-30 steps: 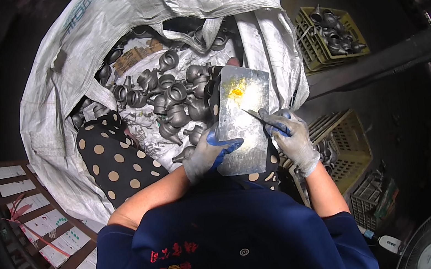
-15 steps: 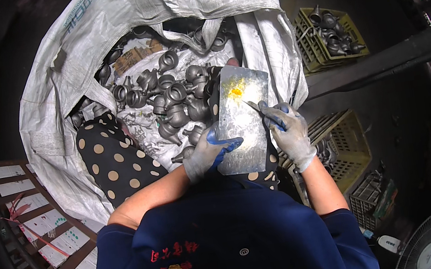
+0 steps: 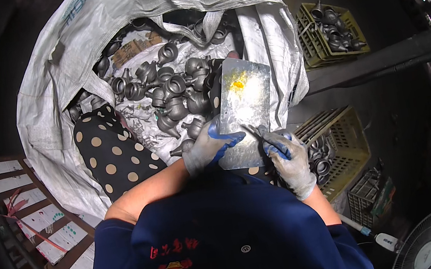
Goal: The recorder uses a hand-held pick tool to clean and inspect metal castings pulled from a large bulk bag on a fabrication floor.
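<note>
A flat grey metal sheet (image 3: 242, 147) lies across my lap, with a yellow-orange smear (image 3: 237, 85) near its far end and a bright glare at its middle. My left hand (image 3: 208, 147), in a white glove with a blue palm, grips the sheet's left edge, one digit stretched over its top; the other fingers are partly hidden. My right hand (image 3: 291, 162), gloved alike, is closed around a thin dark tool (image 3: 251, 130), its tip over the sheet's right half. I cannot make out the tool's exact kind. Several grey metal castings (image 3: 175, 107), rounded with open necks, lie in the bag beyond.
A large white woven bag (image 3: 50, 126) stands open around my legs in spotted trousers (image 3: 112, 150). At right are a yellow crate (image 3: 310, 51) of castings, a second crate (image 3: 360, 152), a metal beam (image 3: 383, 63) and a fan (image 3: 428, 253). A slatted rack (image 3: 45, 226) stands left.
My right hand has moved nearer to me with the tool, its tip drawn down from below the yellow smear to the sheet's middle. The sheet has tilted and shifted slightly.
</note>
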The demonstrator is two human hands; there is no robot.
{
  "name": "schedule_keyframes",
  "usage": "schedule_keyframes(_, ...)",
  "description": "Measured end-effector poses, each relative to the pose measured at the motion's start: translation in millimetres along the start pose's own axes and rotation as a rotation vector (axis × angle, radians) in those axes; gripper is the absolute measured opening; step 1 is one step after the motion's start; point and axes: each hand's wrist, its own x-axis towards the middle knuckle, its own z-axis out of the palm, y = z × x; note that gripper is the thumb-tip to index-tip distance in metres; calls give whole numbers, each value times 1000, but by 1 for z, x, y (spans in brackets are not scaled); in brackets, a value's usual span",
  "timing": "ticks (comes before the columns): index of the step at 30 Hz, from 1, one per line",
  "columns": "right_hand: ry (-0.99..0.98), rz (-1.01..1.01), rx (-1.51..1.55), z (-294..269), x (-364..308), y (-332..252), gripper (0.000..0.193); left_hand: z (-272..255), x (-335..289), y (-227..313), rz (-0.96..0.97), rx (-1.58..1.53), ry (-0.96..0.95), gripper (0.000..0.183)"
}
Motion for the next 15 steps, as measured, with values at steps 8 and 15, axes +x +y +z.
schedule_keyframes(8, 6, -47, 6, 11, 3, -9, 27, -2, -3, -3, 29, -62, -80, 34)
schedule_keyframes(15, -18, 43, 139, 21, 1, 2, 33, -1, -3, -2, 95, 54, -112, 33)
